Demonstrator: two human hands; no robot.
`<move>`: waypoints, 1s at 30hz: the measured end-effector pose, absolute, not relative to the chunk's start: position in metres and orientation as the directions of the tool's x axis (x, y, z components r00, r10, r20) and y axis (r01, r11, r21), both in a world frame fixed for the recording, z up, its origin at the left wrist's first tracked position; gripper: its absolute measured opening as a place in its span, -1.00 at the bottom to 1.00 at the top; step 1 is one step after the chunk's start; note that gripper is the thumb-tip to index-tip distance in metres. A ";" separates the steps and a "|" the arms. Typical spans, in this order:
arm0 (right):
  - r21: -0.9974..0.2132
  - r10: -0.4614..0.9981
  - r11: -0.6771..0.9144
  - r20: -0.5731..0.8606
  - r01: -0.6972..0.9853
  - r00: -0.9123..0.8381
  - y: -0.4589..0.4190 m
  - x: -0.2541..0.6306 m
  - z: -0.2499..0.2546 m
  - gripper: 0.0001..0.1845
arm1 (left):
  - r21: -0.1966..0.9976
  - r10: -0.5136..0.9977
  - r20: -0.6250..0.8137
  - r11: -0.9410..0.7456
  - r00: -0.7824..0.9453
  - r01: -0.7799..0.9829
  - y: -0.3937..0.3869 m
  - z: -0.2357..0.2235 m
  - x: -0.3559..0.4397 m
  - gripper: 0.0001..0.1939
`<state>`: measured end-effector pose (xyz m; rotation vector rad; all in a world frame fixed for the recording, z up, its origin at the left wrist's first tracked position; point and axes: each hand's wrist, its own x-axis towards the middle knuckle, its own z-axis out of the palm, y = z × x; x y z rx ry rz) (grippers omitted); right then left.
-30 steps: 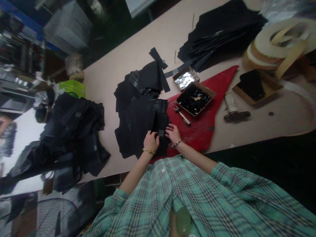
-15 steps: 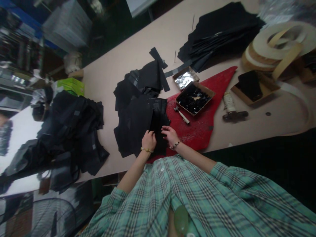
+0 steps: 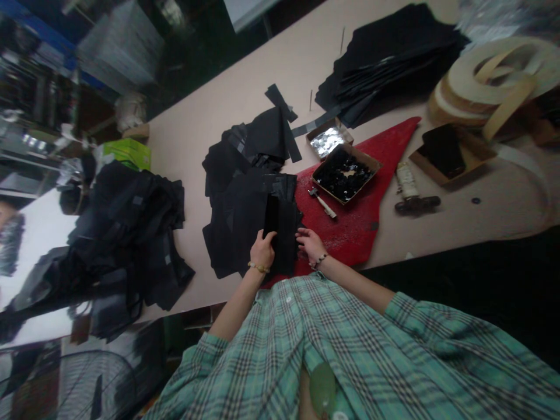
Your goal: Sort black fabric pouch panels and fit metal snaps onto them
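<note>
My left hand (image 3: 263, 249) grips the near edge of a black sheet piece (image 3: 271, 213), thumb on top, and its panel stands slightly raised over the layered black pieces (image 3: 238, 213). To the right, my right hand (image 3: 311, 244) has its fingers apart and holds nothing. It hovers by the right edge of the black pieces, above the red mat (image 3: 350, 236). A small white-handled hammer (image 3: 324, 204) lies on that mat. Beyond it sit a box of small black parts (image 3: 345, 175) and a box of shiny silver parts (image 3: 328, 142).
A large hammer with a wrapped handle (image 3: 409, 189) lies right of the mat. Tape rolls (image 3: 481, 81) and a stack of black sheets (image 3: 389, 58) stand at the far right. Another black pile (image 3: 126, 216) lies left, beside a green box (image 3: 126, 153). Two thin pins rise from the table.
My right hand has moved right, away from my left hand. The black piece in my left hand has tilted, showing a darker face. The boxes and hammers have stayed in place.
</note>
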<state>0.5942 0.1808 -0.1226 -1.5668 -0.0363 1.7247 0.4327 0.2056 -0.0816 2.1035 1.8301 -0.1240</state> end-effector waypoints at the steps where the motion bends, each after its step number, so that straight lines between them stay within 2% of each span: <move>1: -0.499 0.548 -0.687 -0.833 -0.528 0.076 0.181 0.593 -0.123 -0.55 | 0.196 0.940 -0.294 -0.120 0.175 0.973 0.205 -0.079 0.435 -0.61; 3: -0.503 0.556 -0.675 -0.828 -0.540 0.076 0.182 0.590 -0.122 -0.61 | 0.196 0.938 -0.287 -0.142 0.195 0.970 0.203 -0.074 0.439 -0.67; 6: -0.571 0.655 -0.636 -0.755 -0.519 0.029 0.183 0.581 -0.118 -0.70 | 0.192 0.922 -0.314 -0.174 0.228 0.966 0.198 -0.072 0.444 -0.54; 8: -0.642 0.756 -0.598 -0.650 -0.479 -0.072 0.182 0.576 -0.114 -0.72 | 0.181 0.920 -0.333 -0.155 0.209 0.971 0.198 -0.073 0.445 -0.54; 11: -0.725 0.832 -0.550 -0.517 -0.414 -0.200 0.179 0.576 -0.110 -0.71 | 0.195 0.943 -0.314 -0.051 0.112 0.979 0.209 -0.067 0.429 -0.69; 13: -0.740 0.830 -0.553 -0.529 -0.382 -0.177 0.174 0.581 -0.113 -0.72 | 0.220 0.969 -0.245 0.039 0.017 0.975 0.223 -0.049 0.403 -0.69; 15: -0.735 0.808 -0.573 -0.580 -0.363 -0.103 0.171 0.587 -0.118 -0.71 | 0.212 0.986 -0.127 0.135 -0.109 0.968 0.239 -0.018 0.368 -0.61; 17: -0.723 0.784 -0.593 -0.618 -0.355 -0.050 0.170 0.592 -0.123 -0.67 | 0.143 0.976 -0.011 0.218 -0.219 0.965 0.253 0.019 0.331 -0.53; 21: -0.701 0.756 -0.607 -0.654 -0.373 -0.002 0.178 0.589 -0.129 -0.64 | -0.097 0.966 0.081 0.251 -0.244 0.963 0.267 0.071 0.299 -0.62; 23: -0.669 0.728 -0.622 -0.685 -0.407 0.013 0.185 0.585 -0.130 -0.65 | -0.179 0.983 0.036 0.183 -0.180 0.967 0.264 0.066 0.315 -0.60; 25: -0.616 0.681 -0.649 -0.732 -0.446 0.019 0.192 0.583 -0.130 -0.66 | -0.195 0.992 -0.095 0.058 -0.078 0.979 0.256 0.042 0.346 -0.56; 28: -0.530 0.603 -0.694 -0.798 -0.488 0.008 0.200 0.581 -0.130 -0.67 | -0.096 0.937 -0.342 -0.105 0.066 0.990 0.236 -0.010 0.404 -0.60; 30: -0.508 0.585 -0.710 -0.811 -0.488 -0.007 0.203 0.579 -0.127 -0.66 | -0.020 0.908 -0.408 -0.117 0.098 0.993 0.221 -0.039 0.434 -0.64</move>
